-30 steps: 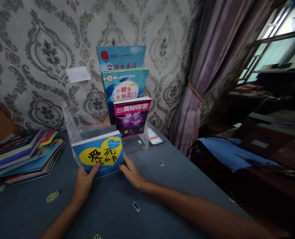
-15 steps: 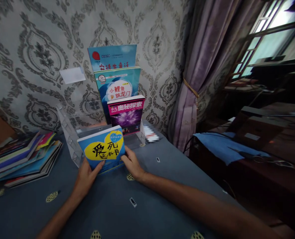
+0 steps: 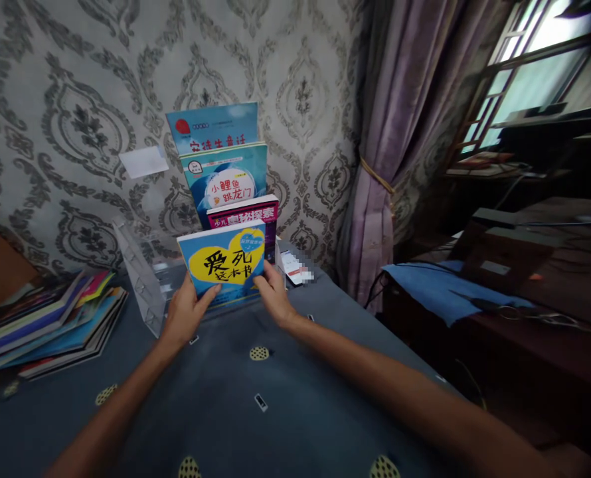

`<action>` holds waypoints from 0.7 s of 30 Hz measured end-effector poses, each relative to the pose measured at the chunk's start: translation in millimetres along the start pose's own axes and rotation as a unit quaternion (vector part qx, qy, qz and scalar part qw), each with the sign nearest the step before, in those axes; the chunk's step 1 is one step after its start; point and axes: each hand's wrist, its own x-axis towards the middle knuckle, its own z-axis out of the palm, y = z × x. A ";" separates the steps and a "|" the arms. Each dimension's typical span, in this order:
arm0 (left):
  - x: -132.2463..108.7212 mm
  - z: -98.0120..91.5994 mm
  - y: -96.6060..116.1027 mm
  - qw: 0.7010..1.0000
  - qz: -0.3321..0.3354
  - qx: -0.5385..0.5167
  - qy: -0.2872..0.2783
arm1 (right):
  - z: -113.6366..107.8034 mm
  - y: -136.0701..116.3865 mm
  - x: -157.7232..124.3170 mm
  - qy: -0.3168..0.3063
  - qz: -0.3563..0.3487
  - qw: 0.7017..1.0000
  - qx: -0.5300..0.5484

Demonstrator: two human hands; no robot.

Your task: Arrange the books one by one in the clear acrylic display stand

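A blue book with a yellow heart on its cover is held upright, tilted slightly back, at the front of a clear stand. My left hand grips its lower left corner, thumb across the cover. At the lower right edge my right hand clasps it the same way. Just behind it stands a magenta and purple book, partly covered. Further back in the stand rise a teal book and a taller light-blue book, each partly hidden by the one in front.
Several books lie in an uneven stack on the left of the blue-grey patterned tablecloth. A phone rests right of the stand. Beyond the table's right edge are a tied purple curtain and a blue cloth.
Both hands have carried the blue book up, rightward and toward the stand. It now overlaps the lower part of the magenta book. The camera view has shifted slightly.
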 end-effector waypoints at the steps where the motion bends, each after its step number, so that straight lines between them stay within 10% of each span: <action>1: 5.9 -1.3 4.3 1.000 0.013 0.017 0.004 | -2.6 -3.5 5.4 0.001 -0.018 1.000 -0.007; 9: 61.0 -12.3 41.0 0.982 0.087 0.149 0.075 | -25.8 -43.0 75.9 -0.024 -0.201 0.977 -0.069; 21: 67.1 6.8 47.2 0.974 0.075 0.215 0.024 | -59.1 -19.6 85.7 -0.041 -0.166 0.961 -0.216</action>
